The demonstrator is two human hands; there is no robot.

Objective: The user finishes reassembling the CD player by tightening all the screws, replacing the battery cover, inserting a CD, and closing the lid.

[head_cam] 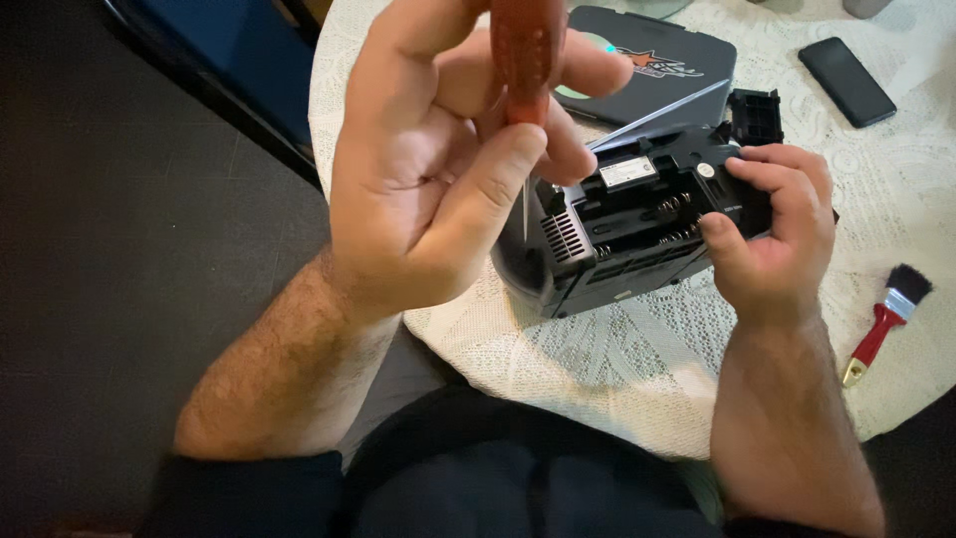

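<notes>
At the centre of the frame the left hand (438,169) closes its grip around a red-handled screwdriver (526,60), raised above the black radio (637,234) that the right hand (772,234) clasps on the tabletop (637,369), so the step seems unscrewing, needing careful aim.

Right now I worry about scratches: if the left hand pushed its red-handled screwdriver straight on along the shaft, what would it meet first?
Probably the black plastic device, near its vented corner; depth is unclear.
</notes>
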